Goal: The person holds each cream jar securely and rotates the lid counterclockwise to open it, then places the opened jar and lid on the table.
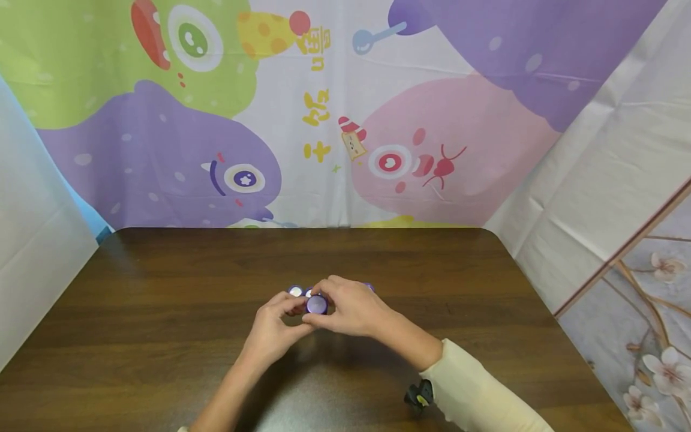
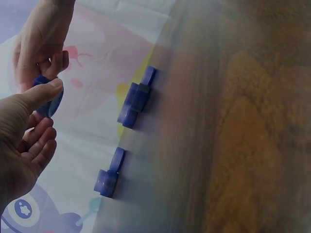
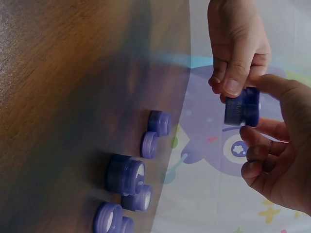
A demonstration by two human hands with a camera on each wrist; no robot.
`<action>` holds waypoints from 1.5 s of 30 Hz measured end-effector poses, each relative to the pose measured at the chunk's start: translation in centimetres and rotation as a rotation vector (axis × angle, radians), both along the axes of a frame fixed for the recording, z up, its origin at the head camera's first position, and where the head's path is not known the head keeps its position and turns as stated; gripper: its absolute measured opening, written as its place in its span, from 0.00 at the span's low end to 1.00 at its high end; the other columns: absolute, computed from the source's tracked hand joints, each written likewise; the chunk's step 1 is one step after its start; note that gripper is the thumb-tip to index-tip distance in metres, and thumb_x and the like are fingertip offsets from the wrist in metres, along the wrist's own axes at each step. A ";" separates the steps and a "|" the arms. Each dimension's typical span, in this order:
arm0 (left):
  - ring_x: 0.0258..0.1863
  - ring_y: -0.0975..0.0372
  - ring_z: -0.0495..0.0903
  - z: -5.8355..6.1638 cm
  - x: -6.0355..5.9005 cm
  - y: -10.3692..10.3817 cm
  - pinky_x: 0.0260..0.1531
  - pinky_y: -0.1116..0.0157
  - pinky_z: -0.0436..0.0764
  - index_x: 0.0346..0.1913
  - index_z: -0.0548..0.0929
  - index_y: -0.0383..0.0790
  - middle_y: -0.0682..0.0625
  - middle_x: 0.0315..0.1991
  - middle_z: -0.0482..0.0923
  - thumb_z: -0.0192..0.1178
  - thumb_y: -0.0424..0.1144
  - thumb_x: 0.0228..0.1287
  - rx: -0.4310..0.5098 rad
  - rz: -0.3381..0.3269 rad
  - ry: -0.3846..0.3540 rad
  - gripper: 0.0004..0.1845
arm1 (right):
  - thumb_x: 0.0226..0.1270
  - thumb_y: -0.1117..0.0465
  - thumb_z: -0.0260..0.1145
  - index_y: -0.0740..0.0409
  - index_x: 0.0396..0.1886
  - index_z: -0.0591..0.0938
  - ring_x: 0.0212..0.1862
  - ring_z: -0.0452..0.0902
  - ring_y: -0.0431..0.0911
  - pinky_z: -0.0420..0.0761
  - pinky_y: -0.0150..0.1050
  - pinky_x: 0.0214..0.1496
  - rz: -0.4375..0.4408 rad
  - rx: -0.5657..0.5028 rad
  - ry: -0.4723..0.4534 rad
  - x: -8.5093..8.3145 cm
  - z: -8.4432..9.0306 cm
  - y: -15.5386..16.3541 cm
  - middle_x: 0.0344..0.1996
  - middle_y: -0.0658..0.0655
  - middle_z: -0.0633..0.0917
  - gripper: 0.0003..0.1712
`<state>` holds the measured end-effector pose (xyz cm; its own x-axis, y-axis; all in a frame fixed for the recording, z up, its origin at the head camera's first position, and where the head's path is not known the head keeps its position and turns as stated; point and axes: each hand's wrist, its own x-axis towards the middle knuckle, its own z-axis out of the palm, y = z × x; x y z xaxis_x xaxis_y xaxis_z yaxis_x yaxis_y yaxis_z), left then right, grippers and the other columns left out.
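Note:
Above the table, both hands meet at one small purple cream jar [image 1: 317, 305]. In the right wrist view the jar [image 3: 235, 111] is tilted on its side, with printing on its wall. My left hand [image 1: 270, 330] pinches it from the left, the thumb lying along it in the left wrist view. From the other side my right hand [image 1: 353, 306] grips it between thumb and finger. Whether a lid is on it, I cannot tell. Behind the hands, more purple jars [image 3: 121, 174] stand on the table, some showing white inside; a low purple ring-shaped piece [image 3: 149, 144] leans among them.
The dark wooden table [image 1: 162, 348] reaches back to a cartoon-printed cloth [image 1: 324, 198]. A flower-patterned panel [image 1: 648, 336] stands at the right. A black device [image 1: 418, 395] sits at the right sleeve. In the left wrist view the purple pieces [image 2: 111, 174] form two groups.

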<state>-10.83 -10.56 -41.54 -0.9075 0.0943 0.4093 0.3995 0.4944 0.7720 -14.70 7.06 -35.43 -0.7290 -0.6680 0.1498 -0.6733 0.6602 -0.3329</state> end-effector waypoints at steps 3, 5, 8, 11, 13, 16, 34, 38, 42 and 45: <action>0.35 0.62 0.79 0.0 0.1 0.0 0.39 0.66 0.80 0.39 0.85 0.37 0.55 0.33 0.78 0.74 0.33 0.42 -0.024 0.010 -0.026 0.17 | 0.57 0.43 0.66 0.53 0.45 0.80 0.32 0.76 0.36 0.73 0.24 0.32 0.016 0.008 0.014 0.0 0.0 0.0 0.37 0.48 0.81 0.23; 0.35 0.63 0.79 0.0 0.1 0.0 0.39 0.67 0.80 0.40 0.85 0.37 0.55 0.33 0.78 0.74 0.33 0.42 -0.036 0.015 -0.034 0.17 | 0.57 0.45 0.66 0.53 0.45 0.80 0.32 0.77 0.37 0.74 0.24 0.32 0.025 0.006 0.010 0.0 -0.1 0.0 0.37 0.48 0.82 0.22; 0.35 0.63 0.79 -0.1 0.1 0.0 0.39 0.67 0.80 0.40 0.85 0.37 0.55 0.33 0.78 0.74 0.33 0.42 -0.046 0.019 -0.033 0.18 | 0.58 0.46 0.65 0.53 0.46 0.80 0.34 0.78 0.38 0.74 0.23 0.32 0.028 0.000 -0.004 0.1 -0.1 0.0 0.38 0.48 0.81 0.20; 0.35 0.63 0.79 -0.1 0.1 -0.1 0.39 0.66 0.80 0.41 0.85 0.37 0.55 0.33 0.78 0.74 0.33 0.42 -0.052 0.023 -0.018 0.18 | 0.59 0.48 0.65 0.53 0.47 0.79 0.35 0.78 0.38 0.75 0.23 0.34 0.029 -0.020 -0.026 0.1 0.0 0.1 0.39 0.49 0.81 0.20; 0.35 0.63 0.78 -0.1 0.1 -0.1 0.38 0.65 0.80 0.41 0.85 0.37 0.55 0.33 0.78 0.74 0.34 0.43 -0.058 0.026 -0.012 0.18 | 0.58 0.49 0.65 0.54 0.48 0.78 0.35 0.77 0.38 0.76 0.23 0.35 0.030 -0.040 -0.047 0.1 0.1 0.2 0.39 0.49 0.80 0.21; 0.34 0.64 0.77 0.0 0.1 -0.2 0.37 0.62 0.80 0.41 0.86 0.39 0.55 0.33 0.78 0.74 0.37 0.43 -0.058 0.032 -0.016 0.18 | 0.57 0.51 0.66 0.55 0.48 0.77 0.36 0.77 0.38 0.76 0.24 0.36 0.028 -0.070 -0.078 0.1 0.3 0.5 0.37 0.49 0.80 0.21; 0.35 0.61 0.76 -0.4 0.4 -1.4 0.40 0.61 0.79 0.46 0.84 0.38 0.51 0.32 0.75 0.73 0.37 0.45 -0.058 0.122 -0.131 0.21 | 0.55 0.53 0.67 0.57 0.48 0.77 0.26 0.71 0.35 0.73 0.26 0.26 -0.025 -0.161 -0.160 -0.3 -1.2 1.7 0.38 0.51 0.83 0.22; 0.35 0.61 0.76 -0.5 0.4 -1.5 0.40 0.64 0.78 0.45 0.84 0.39 0.51 0.31 0.75 0.74 0.36 0.44 -0.063 0.136 -0.155 0.21 | 0.54 0.55 0.69 0.60 0.47 0.80 0.30 0.73 0.40 0.72 0.25 0.29 -0.011 -0.154 -0.141 -0.3 -1.9 1.7 0.37 0.54 0.82 0.22; 0.35 0.60 0.77 -0.6 0.5 -1.7 0.39 0.63 0.79 0.44 0.84 0.38 0.51 0.31 0.76 0.74 0.36 0.43 -0.066 0.144 -0.155 0.20 | 0.54 0.58 0.69 0.62 0.48 0.80 0.33 0.75 0.44 0.73 0.25 0.30 -0.012 -0.164 -0.136 -0.5 -2.7 1.6 0.36 0.54 0.82 0.22; 0.35 0.58 0.78 -0.8 0.4 -1.8 0.40 0.60 0.79 0.44 0.84 0.38 0.50 0.31 0.76 0.74 0.35 0.43 -0.070 0.151 -0.172 0.20 | 0.53 0.60 0.70 0.62 0.48 0.80 0.32 0.75 0.43 0.73 0.26 0.30 -0.017 -0.172 -0.140 -0.7 -3.3 1.4 0.35 0.52 0.82 0.22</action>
